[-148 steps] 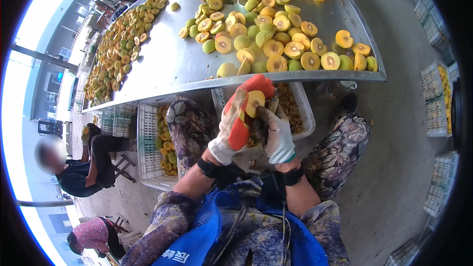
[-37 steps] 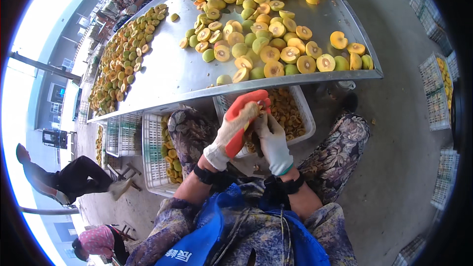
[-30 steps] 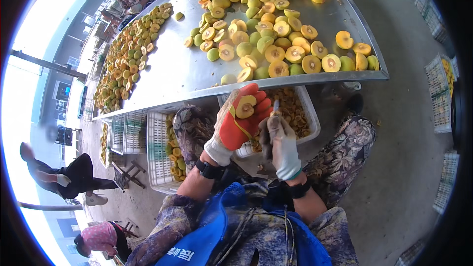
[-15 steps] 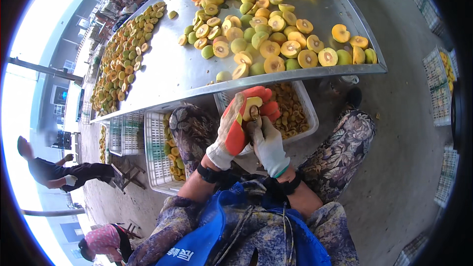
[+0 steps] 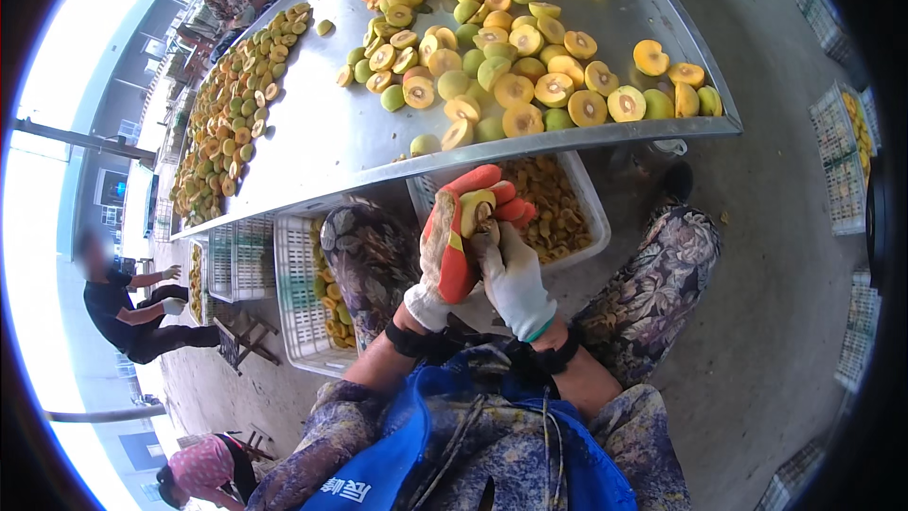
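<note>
In front of my lap, above a bin, my left hand [image 5: 446,251] wears a white glove with an orange coating. Its fingers curl around a yellow-green fruit half [image 5: 480,201], cut side toward my other hand. My right hand [image 5: 516,286], in a stained white glove, presses closed fingers against the fruit's hollow. A small dark thing shows at those fingertips, too hidden to name. Just beyond, many halved fruits [image 5: 511,90] lie on a metal table [image 5: 312,123]. The white bin [image 5: 598,218] under my hands holds brownish fruit scraps [image 5: 558,213].
Left of my leg stands a white crate [image 5: 293,298] with fruit halves in it. The table's raised metal edge [image 5: 567,140] runs close ahead. Another fruit pile [image 5: 232,123] covers the table's left end. Co-workers are at the left; stacked crates [image 5: 837,161] line the right.
The fruit half has turned slightly in my left hand, and my right fingertips have shifted against it. At the left, a standing co-worker has moved toward the crates, arms stretched out.
</note>
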Available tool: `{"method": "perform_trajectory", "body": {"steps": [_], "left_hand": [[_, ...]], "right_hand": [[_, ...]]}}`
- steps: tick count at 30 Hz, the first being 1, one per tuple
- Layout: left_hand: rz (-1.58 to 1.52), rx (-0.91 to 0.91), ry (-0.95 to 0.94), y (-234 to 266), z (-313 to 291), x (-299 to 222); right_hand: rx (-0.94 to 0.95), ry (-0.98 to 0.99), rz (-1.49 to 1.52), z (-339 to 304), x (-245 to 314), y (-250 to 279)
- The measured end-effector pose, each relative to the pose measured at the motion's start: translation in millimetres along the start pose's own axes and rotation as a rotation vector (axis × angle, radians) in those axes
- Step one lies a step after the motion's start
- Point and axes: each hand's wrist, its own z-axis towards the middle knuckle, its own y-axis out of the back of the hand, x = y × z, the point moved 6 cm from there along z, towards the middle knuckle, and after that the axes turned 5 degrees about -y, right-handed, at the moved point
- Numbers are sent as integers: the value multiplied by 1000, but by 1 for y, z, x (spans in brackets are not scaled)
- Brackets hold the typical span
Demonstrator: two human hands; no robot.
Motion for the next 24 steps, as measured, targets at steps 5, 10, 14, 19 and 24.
{"method": "perform_trajectory", "body": {"steps": [5,10,14,19,24], "left_hand": [[-73,-114,57,8,-1,5],[-49,-117,110,8,-2,3],[11,-146,130,7,-2,2],[12,-132,81,13,-5,2],[42,-151,104,21,-5,2]], "right_hand": [[16,2,-102,-3,-12,-3],[24,37,-181,-6,-12,-4],[44,22,-166,-7,-15,-5],[46,11,-171,-7,-14,-7],[108,-116,-228,-5,-23,-9]]}}
